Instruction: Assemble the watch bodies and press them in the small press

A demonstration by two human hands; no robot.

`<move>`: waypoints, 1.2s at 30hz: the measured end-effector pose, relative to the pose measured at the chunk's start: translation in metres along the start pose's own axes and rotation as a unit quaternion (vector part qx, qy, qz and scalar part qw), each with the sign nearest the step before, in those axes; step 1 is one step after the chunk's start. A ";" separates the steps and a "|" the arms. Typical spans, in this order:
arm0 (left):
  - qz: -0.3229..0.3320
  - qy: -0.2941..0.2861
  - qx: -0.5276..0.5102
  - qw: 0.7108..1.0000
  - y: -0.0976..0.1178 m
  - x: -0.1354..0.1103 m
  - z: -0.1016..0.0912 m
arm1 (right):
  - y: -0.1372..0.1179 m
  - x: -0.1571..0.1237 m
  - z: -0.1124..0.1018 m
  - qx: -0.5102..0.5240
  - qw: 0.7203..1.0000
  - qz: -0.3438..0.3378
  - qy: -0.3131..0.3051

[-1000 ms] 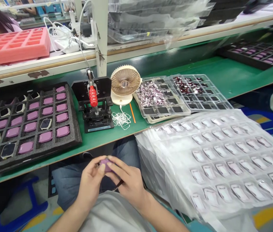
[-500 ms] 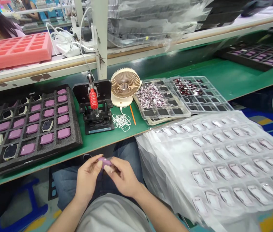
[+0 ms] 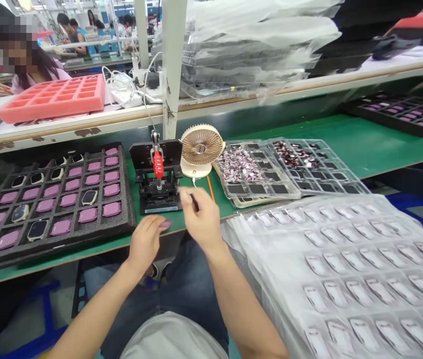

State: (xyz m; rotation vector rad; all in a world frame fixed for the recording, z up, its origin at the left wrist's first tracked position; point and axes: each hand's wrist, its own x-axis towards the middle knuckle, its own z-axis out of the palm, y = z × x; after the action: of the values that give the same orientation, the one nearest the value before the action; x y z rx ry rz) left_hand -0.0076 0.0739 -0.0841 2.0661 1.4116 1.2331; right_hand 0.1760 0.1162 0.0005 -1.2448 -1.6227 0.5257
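Observation:
Just over the bench's front edge, my left hand (image 3: 145,244) pinches a small purple watch case (image 3: 165,225) by its end; the fingers hide most of it. My right hand (image 3: 203,217) is raised to the right of it, fingers curled, with a dark sliver showing between them that I cannot make out. Behind my hands stands a black toggle press (image 3: 161,192) with a red handle (image 3: 158,164). My right fingertips are close to the press's right side, in front of a white cord largely hidden by that hand.
On the left lies a black foam tray (image 3: 129,219) of purple cases and watches. A cream fan (image 3: 201,144), an orange stick (image 3: 210,187) and clear trays of small parts (image 3: 239,164) stand behind. Bagged blister trays (image 3: 271,259) fill the right. Across the shelf sits a person (image 3: 28,65).
My hands have parted and moved up. The purple case stays in the left, while the right has risen over the bench beside the press. The view has shifted, so the bench sits lower.

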 end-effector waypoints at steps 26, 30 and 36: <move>0.050 0.081 0.105 0.990 -0.029 0.005 0.034 | 0.060 0.034 0.063 -0.252 0.935 -0.088 -0.235; 0.046 0.099 0.112 0.988 -0.024 -0.006 0.036 | 0.059 0.052 0.070 -0.283 0.921 -0.079 -0.255; 0.003 0.152 0.135 0.979 -0.019 0.007 0.041 | 0.053 0.026 0.042 -0.262 0.938 -0.079 -0.215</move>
State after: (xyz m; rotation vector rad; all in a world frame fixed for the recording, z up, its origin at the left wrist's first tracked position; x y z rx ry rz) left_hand 0.0149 0.0956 -0.1171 2.1192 1.7975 1.4812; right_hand 0.1645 0.1685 -0.0476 -1.4277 -2.3184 0.2777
